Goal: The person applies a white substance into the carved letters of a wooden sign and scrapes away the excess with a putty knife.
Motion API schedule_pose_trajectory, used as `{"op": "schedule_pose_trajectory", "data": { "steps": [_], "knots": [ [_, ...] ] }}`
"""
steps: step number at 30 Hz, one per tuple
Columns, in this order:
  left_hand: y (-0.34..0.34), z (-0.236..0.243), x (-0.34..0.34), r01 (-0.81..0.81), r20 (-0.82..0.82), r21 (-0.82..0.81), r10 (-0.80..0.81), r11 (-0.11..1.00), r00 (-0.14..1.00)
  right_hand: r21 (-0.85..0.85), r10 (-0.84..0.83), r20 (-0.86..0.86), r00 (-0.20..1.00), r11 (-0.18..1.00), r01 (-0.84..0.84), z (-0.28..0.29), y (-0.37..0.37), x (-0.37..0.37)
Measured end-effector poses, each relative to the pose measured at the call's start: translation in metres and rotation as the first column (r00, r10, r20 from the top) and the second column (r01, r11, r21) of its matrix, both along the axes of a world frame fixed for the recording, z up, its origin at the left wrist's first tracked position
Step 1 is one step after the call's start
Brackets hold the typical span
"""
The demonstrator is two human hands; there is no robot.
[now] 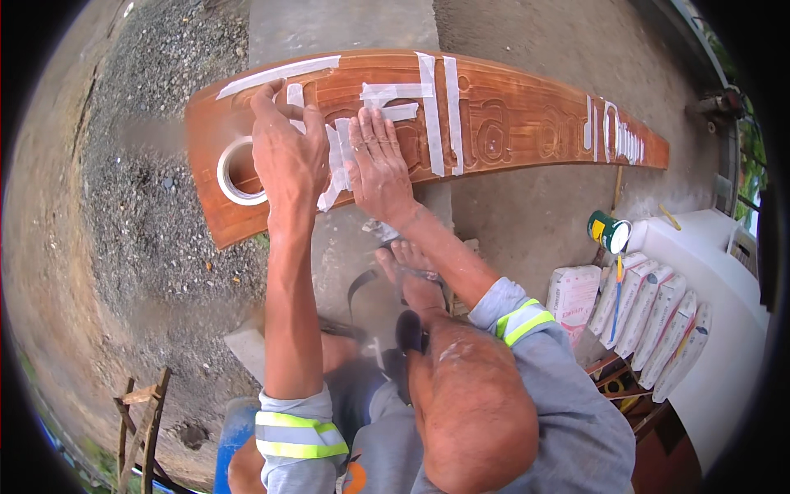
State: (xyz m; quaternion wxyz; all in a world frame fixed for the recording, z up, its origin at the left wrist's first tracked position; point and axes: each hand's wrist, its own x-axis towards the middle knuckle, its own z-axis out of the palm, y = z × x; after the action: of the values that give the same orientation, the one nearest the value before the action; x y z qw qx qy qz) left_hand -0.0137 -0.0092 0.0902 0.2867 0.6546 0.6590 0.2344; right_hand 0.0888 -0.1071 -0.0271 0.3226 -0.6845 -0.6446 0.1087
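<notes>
A long, curved brown wooden board (527,99) with carved letters stretches from left to right in front of me. Strips of white masking tape (431,123) cover several of the letters. My right hand (381,169) lies flat on the board with its fingers stretched out, pressing beside or on the taped part. Over the left part of the board is my left hand (288,144), its fingers bent and apart near a short tape strip. Beside its wrist a white tape roll (223,174) lies on the wood. What lies under the left palm is hidden.
Gravel (132,165) covers the ground at left, next to a concrete strip (346,25). At right stand a green paint can (605,228), a blue-handled brush (616,296) and several filled sacks (658,317). A wooden frame (144,420) is at lower left. My bare knee and sandalled foot are below the board.
</notes>
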Motion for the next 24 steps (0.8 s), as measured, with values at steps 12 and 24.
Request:
{"op": "schedule_pose_trajectory", "data": {
  "steps": [12, 24],
  "knots": [
    [-0.024, -0.025, -0.013, 0.372, -0.025, 0.031, -0.371, 0.928, 0.928, -0.107, -0.097, 0.233, 0.968, 0.986, 0.124, -0.006, -0.011, 0.073],
    [-0.028, -0.02, -0.026, 0.358, 0.048, 0.012, -0.358, 0.934, 0.932, -0.09, -0.097, 0.182, 0.979, 0.989, 0.115, -0.007, -0.01, 0.069]
  ]
}}
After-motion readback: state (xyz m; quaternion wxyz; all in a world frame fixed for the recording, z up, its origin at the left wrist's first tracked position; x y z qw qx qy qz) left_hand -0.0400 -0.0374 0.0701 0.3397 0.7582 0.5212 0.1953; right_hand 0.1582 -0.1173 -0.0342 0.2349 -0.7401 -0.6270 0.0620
